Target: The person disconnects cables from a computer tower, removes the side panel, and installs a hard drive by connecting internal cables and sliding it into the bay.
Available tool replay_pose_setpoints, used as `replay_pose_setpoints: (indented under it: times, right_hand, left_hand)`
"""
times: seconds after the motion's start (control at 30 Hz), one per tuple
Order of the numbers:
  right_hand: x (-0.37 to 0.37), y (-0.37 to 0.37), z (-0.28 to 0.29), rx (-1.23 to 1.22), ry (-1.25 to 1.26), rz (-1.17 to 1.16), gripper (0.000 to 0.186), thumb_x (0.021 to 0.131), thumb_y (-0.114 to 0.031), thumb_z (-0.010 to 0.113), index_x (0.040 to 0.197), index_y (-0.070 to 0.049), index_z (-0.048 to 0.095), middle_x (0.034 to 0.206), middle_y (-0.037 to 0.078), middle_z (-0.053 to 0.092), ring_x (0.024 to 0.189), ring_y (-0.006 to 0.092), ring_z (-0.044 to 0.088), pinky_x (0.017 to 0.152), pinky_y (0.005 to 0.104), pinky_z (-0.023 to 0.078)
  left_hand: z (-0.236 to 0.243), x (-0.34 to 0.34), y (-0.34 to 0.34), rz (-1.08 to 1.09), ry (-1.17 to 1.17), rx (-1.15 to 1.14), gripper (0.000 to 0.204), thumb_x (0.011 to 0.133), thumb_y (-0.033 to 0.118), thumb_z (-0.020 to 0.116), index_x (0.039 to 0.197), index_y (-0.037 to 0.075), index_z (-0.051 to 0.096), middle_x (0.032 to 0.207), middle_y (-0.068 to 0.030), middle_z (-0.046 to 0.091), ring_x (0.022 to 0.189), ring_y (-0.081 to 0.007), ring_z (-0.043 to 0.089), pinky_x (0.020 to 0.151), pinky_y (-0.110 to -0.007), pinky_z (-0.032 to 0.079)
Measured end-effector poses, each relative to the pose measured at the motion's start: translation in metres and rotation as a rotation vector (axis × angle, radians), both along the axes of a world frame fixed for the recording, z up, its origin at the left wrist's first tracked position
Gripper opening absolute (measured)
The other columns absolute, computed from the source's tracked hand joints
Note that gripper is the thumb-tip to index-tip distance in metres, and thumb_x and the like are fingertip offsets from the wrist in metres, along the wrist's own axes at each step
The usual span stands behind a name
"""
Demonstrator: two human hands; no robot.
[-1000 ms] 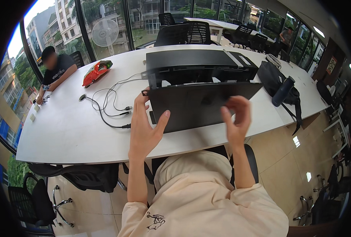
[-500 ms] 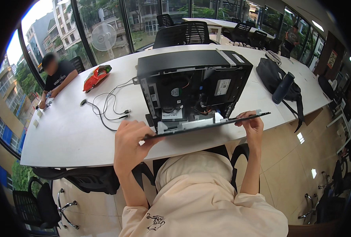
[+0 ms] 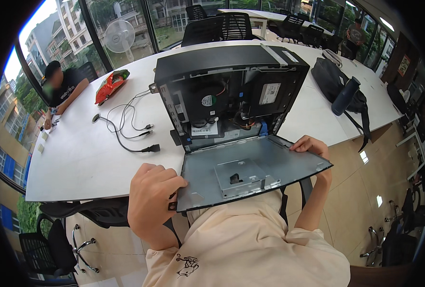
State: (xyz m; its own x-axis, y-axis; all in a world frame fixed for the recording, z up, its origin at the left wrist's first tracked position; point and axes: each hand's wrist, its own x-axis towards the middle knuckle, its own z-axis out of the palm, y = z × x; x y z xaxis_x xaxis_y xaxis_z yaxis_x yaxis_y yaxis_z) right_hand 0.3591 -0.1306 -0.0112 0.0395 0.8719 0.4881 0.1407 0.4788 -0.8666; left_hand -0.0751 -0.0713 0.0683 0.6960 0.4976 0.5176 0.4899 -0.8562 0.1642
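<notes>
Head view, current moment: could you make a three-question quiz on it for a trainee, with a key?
1. Which part of the desktop computer case do the left hand and right hand hold?
2. True or false: the case's side facing the wearer is closed.
3. Where is the power cord's black connector?
A. Inside the case
B. On the white table
C. On the floor

Key:
1. Its side panel, one hand at each side edge.
2. False; the interior is exposed.
3. B
</notes>
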Motion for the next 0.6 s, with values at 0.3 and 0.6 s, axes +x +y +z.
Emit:
replay_pose_setpoints:
  times: [0.3, 0.6]
  right_hand:
    - [-0.005, -0.003, 0.001, 0.035, -0.031, -0.043, 0.015, 0.080, 0.005, 0.075, 0.077, 0.002, 0.061, 0.096, 0.016, 0.069, 0.087, 0.0226, 0.070, 0.081, 0.0333, 0.057]
    - [0.006, -0.029, 0.015, 0.130, -0.088, -0.189, 0.016, 0.087, -0.010, 0.075, 0.081, 0.001, 0.065, 0.090, 0.014, 0.066, 0.079, 0.0211, 0.066, 0.078, 0.0328, 0.055]
  left_hand:
    - [0.000, -0.005, -0.007, 0.059, -0.053, -0.032, 0.032, 0.048, 0.005, 0.077, 0.079, 0.007, 0.071, 0.068, -0.0029, 0.060, 0.065, -0.0263, 0.057, 0.084, -0.038, 0.045]
    - [0.021, 0.004, -0.028, -0.274, -0.123, -0.041, 0.030, 0.055, 0.015, 0.072, 0.084, 0.008, 0.074, 0.068, 0.0000, 0.052, 0.064, -0.0209, 0.056, 0.075, -0.036, 0.049]
